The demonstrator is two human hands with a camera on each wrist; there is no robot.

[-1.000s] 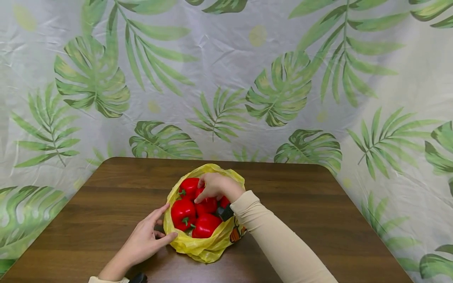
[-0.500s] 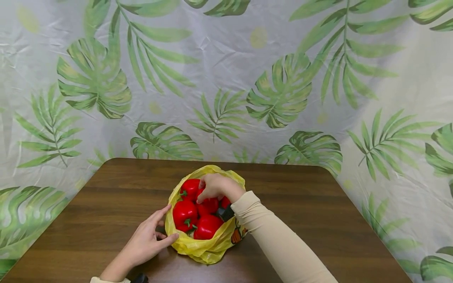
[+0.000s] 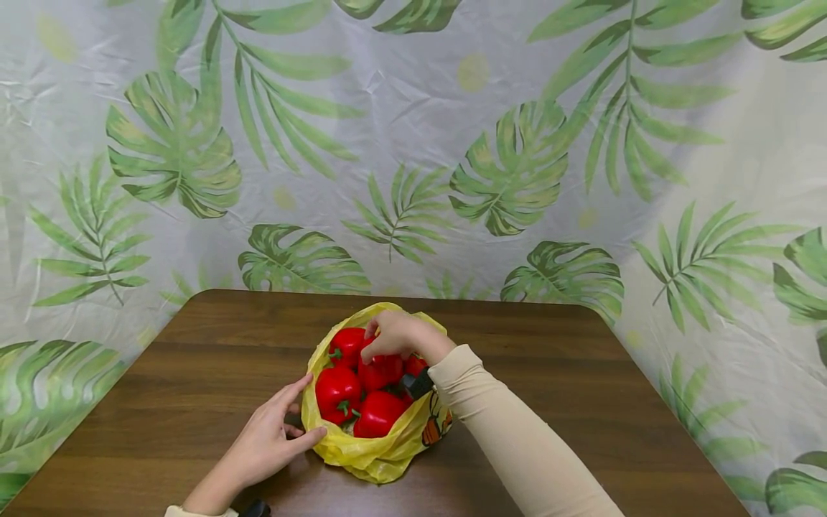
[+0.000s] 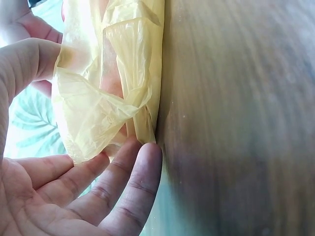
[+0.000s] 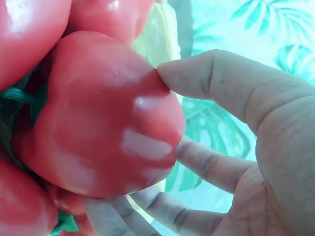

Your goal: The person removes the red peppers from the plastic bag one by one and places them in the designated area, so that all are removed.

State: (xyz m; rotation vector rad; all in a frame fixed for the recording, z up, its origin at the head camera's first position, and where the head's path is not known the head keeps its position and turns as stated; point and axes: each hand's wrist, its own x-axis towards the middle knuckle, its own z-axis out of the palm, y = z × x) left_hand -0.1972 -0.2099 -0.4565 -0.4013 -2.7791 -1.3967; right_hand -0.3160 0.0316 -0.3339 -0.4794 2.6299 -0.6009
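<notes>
A yellow plastic bag (image 3: pixel 368 452) stands on the table with its mouth rolled wide, holding several red bell peppers (image 3: pixel 337 393) with green stems. My right hand (image 3: pixel 402 336) reaches into the bag from the right and grips a bell pepper (image 5: pixel 108 118), thumb on one side and fingers around the other. Neighbouring peppers crowd its far side in the right wrist view. My left hand (image 3: pixel 261 439) holds the bag's left side, the thumb at the front rim. In the left wrist view its fingers (image 4: pixel 133 196) lie against the thin plastic (image 4: pixel 88 113).
The brown wooden table (image 3: pixel 549 373) extends around the bag on all sides. A leaf-patterned curtain (image 3: pixel 413 129) hangs behind it. A small black device (image 3: pixel 416 384) on the right wrist sits low over the peppers, inside the bag's rim.
My right hand has shifted slightly right and up, with the sleeve moving outward. The left hand keeps its place at the bag; the head view drifts a little.
</notes>
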